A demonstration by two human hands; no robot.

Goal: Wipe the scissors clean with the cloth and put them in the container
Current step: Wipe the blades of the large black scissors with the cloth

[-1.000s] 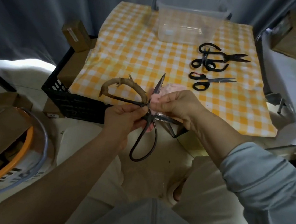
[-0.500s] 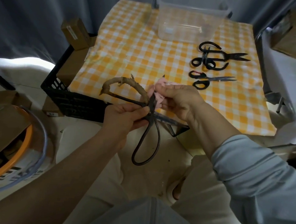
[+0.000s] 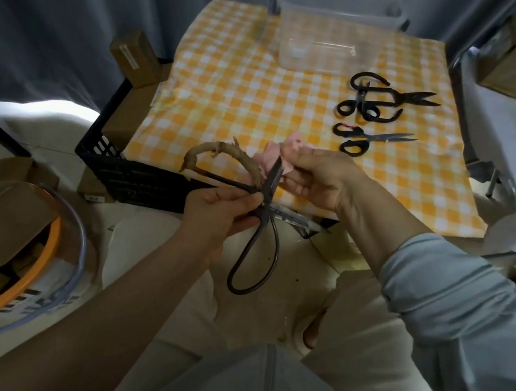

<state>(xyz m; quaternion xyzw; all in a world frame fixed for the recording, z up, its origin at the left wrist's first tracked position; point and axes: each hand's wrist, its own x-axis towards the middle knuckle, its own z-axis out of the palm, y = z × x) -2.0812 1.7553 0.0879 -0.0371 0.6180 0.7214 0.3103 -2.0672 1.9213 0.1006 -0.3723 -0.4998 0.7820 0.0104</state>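
1. Nearest, the left hand (image 3: 217, 210) is clamped by thumb and fingers on the large black iron scissors (image 3: 272, 181) at their pivot. It holds them in the air over the lap, just short of the counter (image 3: 229, 90). One bare loop handle hangs down. The other, wrapped in tan binding, arches to the left.
2. The right hand (image 3: 318, 182) is closed on the crumpled pink cloth (image 3: 272, 155), pinching it round the upper blade near its tip. The second blade juts right, under that wrist.
3. The scissors look heavy, rigid and sharp, and their blades are splayed. The pivot or the loops are likely the safest hold. The cloth is thin and soft, so wiping along the blade's flat rather than its edge seems wise.
4. On the counter's yellow-and-white checked cover lie a small black-handled pair of scissors (image 3: 361, 139) and, beyond it, a tangled pile of black scissors (image 3: 375, 101).
5. Farthest back stands the clear plastic container (image 3: 330, 37), with no scissors visible inside.
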